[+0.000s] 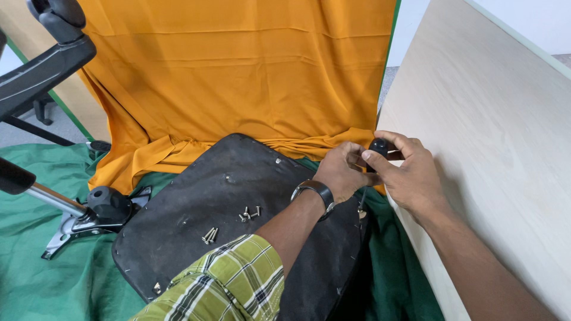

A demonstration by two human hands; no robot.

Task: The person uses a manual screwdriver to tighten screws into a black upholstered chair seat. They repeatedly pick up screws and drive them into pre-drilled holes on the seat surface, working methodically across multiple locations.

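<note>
Both hands meet at the right edge of the upturned black seat base (238, 220); the right hand (410, 175) wraps the screwdriver (378, 146) by its black handle, fingers pressed around it. The left hand (342, 172) pinches the shaft just below; loose screws (250, 213) lie on the base

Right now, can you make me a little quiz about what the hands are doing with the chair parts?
1. True or false: both hands hold the black knob at the far right edge of the black seat board.
2. Where do the loose screws lie? A) on the orange cloth B) on the seat board C) on the wooden panel
3. What does the left hand wear at the wrist?

Key:
1. True; the right hand pinches the knob too.
2. B
3. A watch with a dark band.
</note>
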